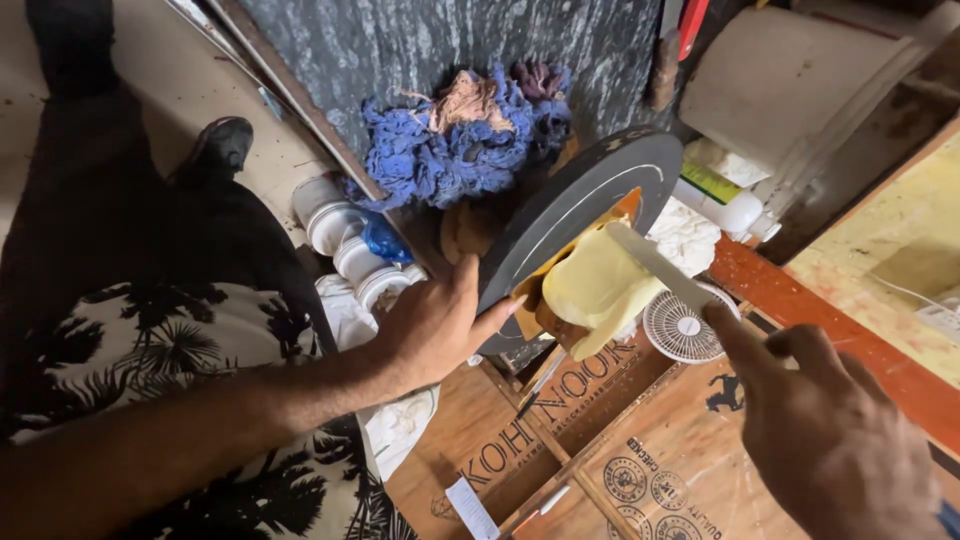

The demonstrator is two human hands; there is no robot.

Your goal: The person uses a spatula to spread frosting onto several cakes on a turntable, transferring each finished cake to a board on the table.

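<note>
My left hand (pixel 435 325) grips the lower edge of a dark round tin (pixel 585 200), held tilted on its side. Pale yellow paste (pixel 598 283) bulges out of the tin's open face. My right hand (pixel 825 440) holds a flat putty knife (pixel 655 262) whose blade lies against the top of the paste. A small round white fan-like disc (pixel 685 328) sits just below the blade, between the two hands.
Wooden boards with printed stamps (pixel 600 450) lie beneath the hands. A blue and pink heap of rags (pixel 460 140) lies behind the tin. White tubs (pixel 345 240) stand at the left, a white bucket (pixel 800 80) and a bottle (pixel 720 200) at the upper right. A reddish wooden rail (pixel 830 320) runs diagonally.
</note>
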